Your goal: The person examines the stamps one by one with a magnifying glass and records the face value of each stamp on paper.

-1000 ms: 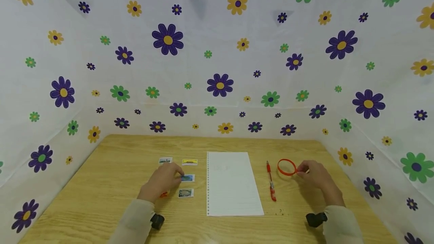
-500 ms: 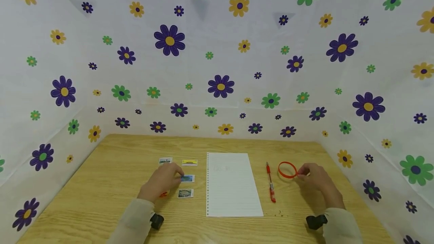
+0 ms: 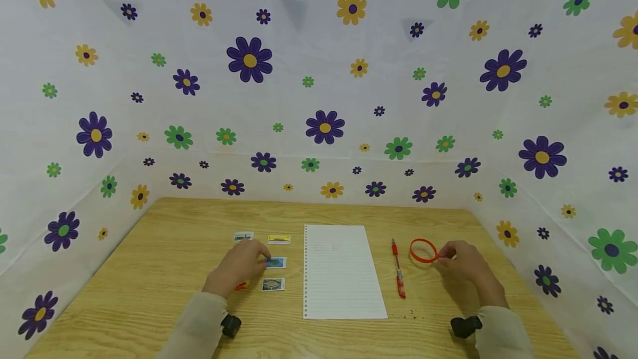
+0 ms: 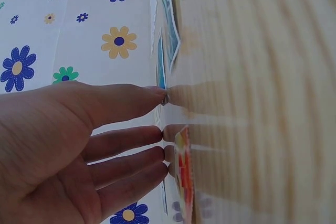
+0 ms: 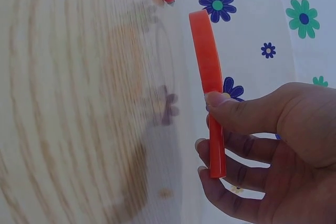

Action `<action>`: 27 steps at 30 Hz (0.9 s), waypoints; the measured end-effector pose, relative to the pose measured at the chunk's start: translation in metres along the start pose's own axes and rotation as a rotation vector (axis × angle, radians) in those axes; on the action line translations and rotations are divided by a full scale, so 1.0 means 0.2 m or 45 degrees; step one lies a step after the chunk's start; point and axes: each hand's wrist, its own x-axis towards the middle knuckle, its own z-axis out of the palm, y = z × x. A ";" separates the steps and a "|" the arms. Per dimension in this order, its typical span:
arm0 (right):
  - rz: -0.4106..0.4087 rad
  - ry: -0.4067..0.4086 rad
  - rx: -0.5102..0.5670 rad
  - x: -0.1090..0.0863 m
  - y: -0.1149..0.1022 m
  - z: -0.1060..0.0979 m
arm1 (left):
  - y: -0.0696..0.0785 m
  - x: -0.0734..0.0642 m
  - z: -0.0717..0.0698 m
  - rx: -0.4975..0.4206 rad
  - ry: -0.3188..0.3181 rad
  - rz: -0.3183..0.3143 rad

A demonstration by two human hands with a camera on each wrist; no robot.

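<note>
My left hand (image 3: 240, 262) reaches over small stamps at the left. Its fingertips rest on the tabletop, and the thumb touches the edge of a blue stamp (image 3: 277, 262). In the left wrist view the fingers are extended, and a red-and-yellow stamp (image 4: 184, 169) lies close by them. At the right, my right hand (image 3: 463, 259) pinches the handle of a red magnifying glass (image 5: 206, 51) between thumb and fingers. It is raised off the table, its round frame pointing left. Part of one stamp is hidden under the left hand.
Near the left hand lie a yellow stamp (image 3: 279, 240), a grey-green stamp (image 3: 273, 285) and a further stamp (image 3: 243, 235). Lined paper (image 3: 344, 281) with faint writing lies mid-table, beside a red pen (image 3: 397, 270). Flowered sheeting (image 3: 279, 93) encloses the table (image 3: 149, 270).
The magnifying glass has shifted very slightly down and right in the head view, which itself moved a little. My left hand stays in place on the stamps.
</note>
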 end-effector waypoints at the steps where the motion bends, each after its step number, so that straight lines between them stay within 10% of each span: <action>1: 0.004 -0.008 0.004 0.00 0.00 0.00 | 0.00 0.00 0.00 0.000 0.002 0.000; 27: 0.113 -0.078 0.008 0.00 0.09 0.00 | 0.01 -0.01 0.00 -0.006 -0.008 -0.010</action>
